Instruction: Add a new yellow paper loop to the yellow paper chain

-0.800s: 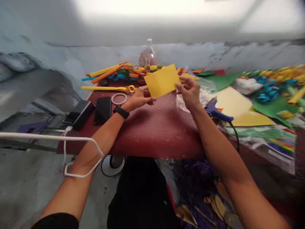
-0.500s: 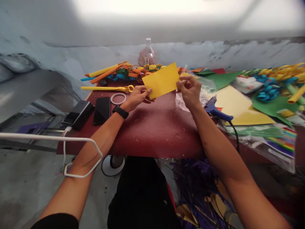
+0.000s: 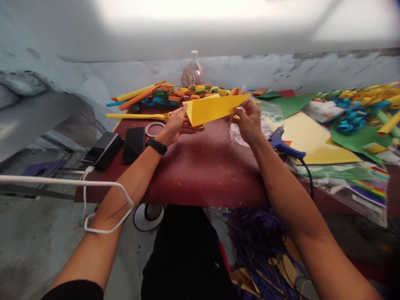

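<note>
A sheet of yellow paper is held above the dark red table, tilted almost flat so I see it edge-on. My left hand pinches its left corner, and a black watch sits on that wrist. Its right edge is gripped between the fingers of my right hand. Orange scissors lie on the table just under the paper, partly hidden by it.
Two black phones and a white ring lie at the left. Rolled paper tubes and paper chains with a bottle stand at the back. A blue glue gun and coloured sheets fill the right. A white cable crosses my left arm.
The yellow sheet has tipped from facing me to lying nearly flat and has shifted to the right. My left hand has moved up along its left edge.
</note>
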`<act>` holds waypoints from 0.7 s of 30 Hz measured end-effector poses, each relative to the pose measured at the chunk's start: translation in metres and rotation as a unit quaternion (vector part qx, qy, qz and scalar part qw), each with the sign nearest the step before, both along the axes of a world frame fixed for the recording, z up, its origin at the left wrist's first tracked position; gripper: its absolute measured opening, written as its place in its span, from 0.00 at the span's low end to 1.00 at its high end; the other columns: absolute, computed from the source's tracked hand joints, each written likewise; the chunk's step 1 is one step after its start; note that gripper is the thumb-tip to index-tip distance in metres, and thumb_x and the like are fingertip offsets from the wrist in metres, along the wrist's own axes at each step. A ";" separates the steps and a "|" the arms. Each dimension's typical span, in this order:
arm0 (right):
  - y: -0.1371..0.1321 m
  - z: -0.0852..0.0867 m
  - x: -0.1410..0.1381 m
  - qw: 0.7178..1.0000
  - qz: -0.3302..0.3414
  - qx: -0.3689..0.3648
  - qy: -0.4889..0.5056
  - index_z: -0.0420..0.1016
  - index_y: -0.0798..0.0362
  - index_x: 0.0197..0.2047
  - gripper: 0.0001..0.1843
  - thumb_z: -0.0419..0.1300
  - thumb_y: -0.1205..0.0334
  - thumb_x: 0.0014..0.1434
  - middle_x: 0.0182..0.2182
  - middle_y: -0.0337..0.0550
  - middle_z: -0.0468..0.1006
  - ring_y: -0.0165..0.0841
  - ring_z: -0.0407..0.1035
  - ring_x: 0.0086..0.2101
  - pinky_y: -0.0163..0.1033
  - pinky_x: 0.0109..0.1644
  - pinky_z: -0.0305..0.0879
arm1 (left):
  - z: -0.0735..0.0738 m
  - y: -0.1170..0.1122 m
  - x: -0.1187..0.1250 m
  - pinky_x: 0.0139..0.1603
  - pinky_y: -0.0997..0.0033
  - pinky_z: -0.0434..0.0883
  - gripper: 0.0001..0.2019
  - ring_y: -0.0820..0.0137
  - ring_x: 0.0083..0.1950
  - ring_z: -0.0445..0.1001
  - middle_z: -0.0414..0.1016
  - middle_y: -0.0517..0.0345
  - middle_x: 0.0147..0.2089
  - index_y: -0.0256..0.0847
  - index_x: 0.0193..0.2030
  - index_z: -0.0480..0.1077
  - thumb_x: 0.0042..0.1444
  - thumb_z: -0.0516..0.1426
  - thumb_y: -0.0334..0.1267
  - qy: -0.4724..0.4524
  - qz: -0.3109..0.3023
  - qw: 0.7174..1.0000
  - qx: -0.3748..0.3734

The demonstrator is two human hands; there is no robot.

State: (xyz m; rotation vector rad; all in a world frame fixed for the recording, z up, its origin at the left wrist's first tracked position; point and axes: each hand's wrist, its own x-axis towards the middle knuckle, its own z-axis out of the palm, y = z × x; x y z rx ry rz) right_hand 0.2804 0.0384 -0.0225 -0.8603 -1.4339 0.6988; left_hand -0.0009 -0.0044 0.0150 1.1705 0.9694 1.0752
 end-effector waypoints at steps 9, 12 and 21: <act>-0.023 0.023 -0.011 0.993 0.086 -0.034 0.067 0.61 0.44 0.32 0.28 0.67 0.31 0.60 0.31 0.41 0.77 0.37 0.70 0.34 0.44 0.41 0.70 | -0.002 0.012 -0.016 0.47 0.64 0.83 0.32 0.64 0.49 0.85 0.83 0.49 0.56 0.46 0.67 0.65 0.58 0.70 0.36 0.016 0.057 0.997 0.039; -0.036 0.029 -0.014 0.975 0.182 -0.096 0.089 0.67 0.44 0.30 0.32 0.76 0.29 0.49 0.30 0.41 0.79 0.36 0.68 0.31 0.42 0.36 0.67 | 0.000 0.016 -0.025 0.53 0.64 0.81 0.31 0.62 0.55 0.83 0.81 0.46 0.62 0.44 0.61 0.72 0.52 0.74 0.38 0.051 0.028 0.990 0.127; -0.057 0.027 -0.038 0.947 0.282 -0.153 0.023 0.75 0.48 0.28 0.27 0.81 0.38 0.52 0.45 0.46 0.86 0.39 0.79 0.43 0.44 0.47 0.77 | 0.001 0.003 -0.021 0.56 0.61 0.77 0.22 0.63 0.51 0.82 0.85 0.46 0.50 0.36 0.47 0.83 0.51 0.77 0.48 0.145 -0.189 0.959 0.155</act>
